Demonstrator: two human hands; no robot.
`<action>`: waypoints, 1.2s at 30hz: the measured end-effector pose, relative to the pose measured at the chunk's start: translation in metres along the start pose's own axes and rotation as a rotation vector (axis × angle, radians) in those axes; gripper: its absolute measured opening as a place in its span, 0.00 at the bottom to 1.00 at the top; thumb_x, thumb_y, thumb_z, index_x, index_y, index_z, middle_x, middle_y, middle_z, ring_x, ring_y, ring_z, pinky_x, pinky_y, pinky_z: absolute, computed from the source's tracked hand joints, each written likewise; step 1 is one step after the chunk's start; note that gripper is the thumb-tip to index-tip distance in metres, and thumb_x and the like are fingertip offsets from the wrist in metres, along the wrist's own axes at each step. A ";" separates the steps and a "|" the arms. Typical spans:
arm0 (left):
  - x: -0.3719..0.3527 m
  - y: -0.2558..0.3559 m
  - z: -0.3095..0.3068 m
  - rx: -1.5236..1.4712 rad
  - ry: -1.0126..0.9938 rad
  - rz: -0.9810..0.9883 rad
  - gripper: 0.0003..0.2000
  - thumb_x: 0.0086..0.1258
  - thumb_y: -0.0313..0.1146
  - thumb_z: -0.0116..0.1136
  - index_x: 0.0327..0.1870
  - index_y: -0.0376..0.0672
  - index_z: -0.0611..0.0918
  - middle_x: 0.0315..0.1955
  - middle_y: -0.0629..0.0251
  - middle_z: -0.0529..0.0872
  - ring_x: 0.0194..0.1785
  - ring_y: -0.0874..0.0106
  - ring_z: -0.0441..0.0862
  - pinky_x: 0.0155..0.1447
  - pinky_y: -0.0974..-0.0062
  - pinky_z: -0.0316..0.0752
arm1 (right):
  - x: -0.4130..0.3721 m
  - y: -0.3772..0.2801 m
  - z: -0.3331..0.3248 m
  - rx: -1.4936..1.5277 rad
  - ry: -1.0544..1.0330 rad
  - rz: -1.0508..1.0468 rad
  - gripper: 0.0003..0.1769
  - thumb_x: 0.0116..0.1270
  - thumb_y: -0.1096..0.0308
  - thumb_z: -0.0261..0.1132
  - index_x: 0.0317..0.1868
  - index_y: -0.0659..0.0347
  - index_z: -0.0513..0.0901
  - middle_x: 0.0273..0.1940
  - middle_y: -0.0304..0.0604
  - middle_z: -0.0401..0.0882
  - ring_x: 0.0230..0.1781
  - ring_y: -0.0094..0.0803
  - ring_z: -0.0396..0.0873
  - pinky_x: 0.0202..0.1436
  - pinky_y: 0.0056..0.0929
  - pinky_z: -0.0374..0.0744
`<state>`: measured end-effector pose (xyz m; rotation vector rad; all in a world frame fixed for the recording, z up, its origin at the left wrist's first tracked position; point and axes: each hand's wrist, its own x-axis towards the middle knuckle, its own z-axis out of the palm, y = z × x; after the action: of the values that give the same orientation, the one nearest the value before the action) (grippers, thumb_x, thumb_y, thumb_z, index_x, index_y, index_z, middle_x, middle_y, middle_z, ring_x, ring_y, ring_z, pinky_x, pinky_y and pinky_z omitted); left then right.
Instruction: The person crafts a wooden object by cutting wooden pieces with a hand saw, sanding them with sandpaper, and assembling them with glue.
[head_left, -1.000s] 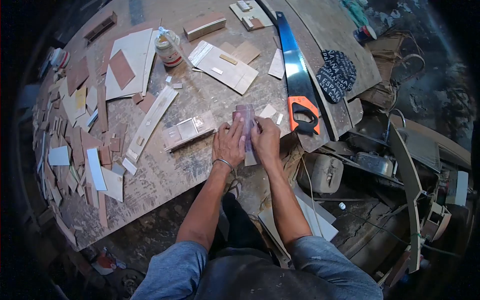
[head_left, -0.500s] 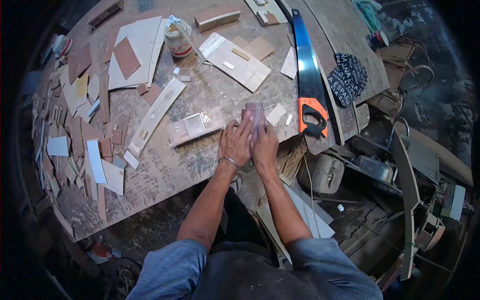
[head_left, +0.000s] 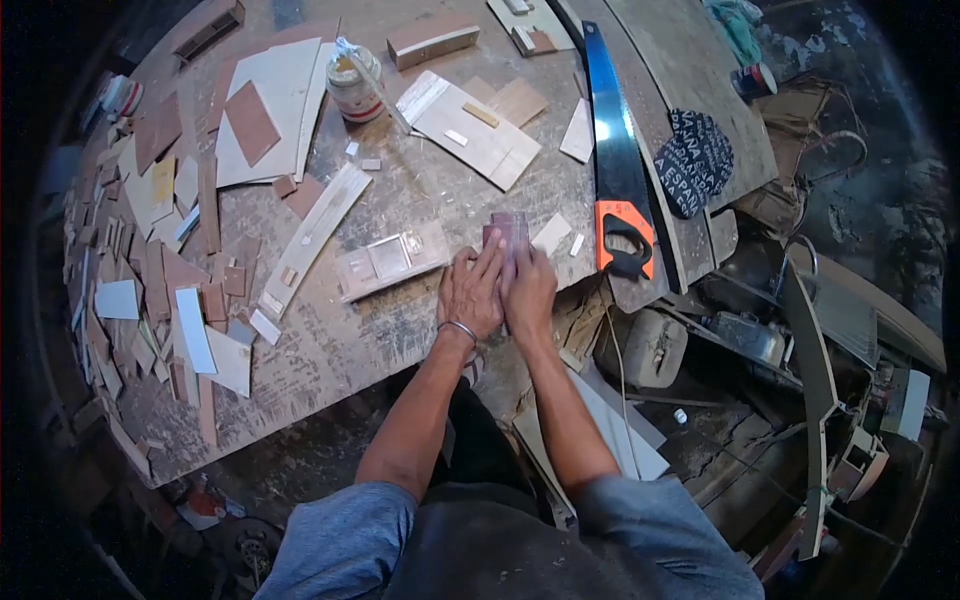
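Observation:
A reddish-brown wooden piece [head_left: 509, 226], with a stepped far end, lies near the front edge of the worktable. My left hand [head_left: 472, 295], with a metal bracelet at its wrist, presses on its left side with fingers together and stretched forward. Wrapped along the right side of the same piece is my right hand [head_left: 528, 297]; its fingertips are partly hidden. Just left of my hands lies a small light wooden panel [head_left: 393, 262] with raised rectangles. A thin pale wood scrap [head_left: 552, 235] is to the right.
An orange-handled saw [head_left: 625, 240] lies right, beside a dark printed cap [head_left: 694, 163]. Behind stand a glue jar [head_left: 356, 92] with a brush and a flat wooden panel [head_left: 475, 130]. Wood offcuts [head_left: 117, 299] crowd the left, with a long strip [head_left: 315, 240] nearer. Beyond the table edge sits a grey container [head_left: 655, 347].
The view has shifted slightly, so the table's things appear a little lower. Both hands stay on the brown wooden piece in nearly the same pose.

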<state>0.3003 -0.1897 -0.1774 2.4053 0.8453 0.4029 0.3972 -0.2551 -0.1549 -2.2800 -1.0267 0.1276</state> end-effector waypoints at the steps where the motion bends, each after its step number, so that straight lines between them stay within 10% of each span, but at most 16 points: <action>1: 0.000 -0.001 -0.003 0.020 -0.032 0.017 0.31 0.67 0.32 0.56 0.75 0.43 0.74 0.80 0.73 0.67 0.63 0.57 0.72 0.67 0.60 0.72 | 0.022 0.003 0.008 -0.002 -0.006 -0.001 0.12 0.63 0.76 0.68 0.47 0.69 0.87 0.38 0.60 0.82 0.39 0.59 0.84 0.44 0.50 0.82; 14: 0.000 -0.002 0.005 -0.034 0.031 0.013 0.29 0.69 0.33 0.55 0.73 0.41 0.76 0.79 0.68 0.69 0.62 0.54 0.72 0.69 0.58 0.70 | -0.016 0.017 0.012 0.100 0.063 0.034 0.11 0.64 0.75 0.67 0.46 0.67 0.86 0.37 0.62 0.81 0.36 0.63 0.81 0.43 0.53 0.79; 18: -0.001 0.003 -0.004 -0.020 0.010 0.000 0.28 0.68 0.33 0.55 0.72 0.39 0.76 0.79 0.69 0.69 0.61 0.53 0.73 0.68 0.57 0.72 | 0.082 0.018 0.022 -0.032 0.081 -0.222 0.16 0.65 0.79 0.67 0.54 0.66 0.84 0.37 0.56 0.84 0.34 0.48 0.84 0.40 0.38 0.82; 21: 0.000 0.003 -0.003 -0.014 0.047 0.021 0.28 0.68 0.34 0.55 0.72 0.39 0.76 0.79 0.69 0.68 0.62 0.52 0.73 0.68 0.57 0.71 | 0.075 0.015 -0.005 0.836 -0.071 0.421 0.17 0.70 0.77 0.68 0.58 0.66 0.81 0.41 0.46 0.83 0.36 0.30 0.84 0.41 0.28 0.82; 24: 0.000 0.006 -0.008 -0.010 -0.039 -0.028 0.28 0.69 0.34 0.55 0.72 0.40 0.75 0.80 0.71 0.65 0.66 0.55 0.70 0.72 0.59 0.70 | 0.057 -0.017 -0.059 1.319 -0.106 0.490 0.26 0.68 0.79 0.70 0.65 0.62 0.75 0.43 0.40 0.81 0.36 0.24 0.81 0.40 0.22 0.81; 36: 0.000 0.007 -0.006 0.003 0.022 0.001 0.31 0.67 0.33 0.58 0.75 0.41 0.74 0.79 0.70 0.68 0.65 0.54 0.72 0.70 0.58 0.71 | 0.056 -0.015 -0.086 1.329 -0.174 0.517 0.22 0.70 0.81 0.67 0.64 0.67 0.77 0.43 0.40 0.80 0.36 0.25 0.83 0.39 0.21 0.82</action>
<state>0.3013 -0.1915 -0.1685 2.4087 0.8550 0.4293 0.4552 -0.2516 -0.0683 -1.2125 -0.1857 0.9211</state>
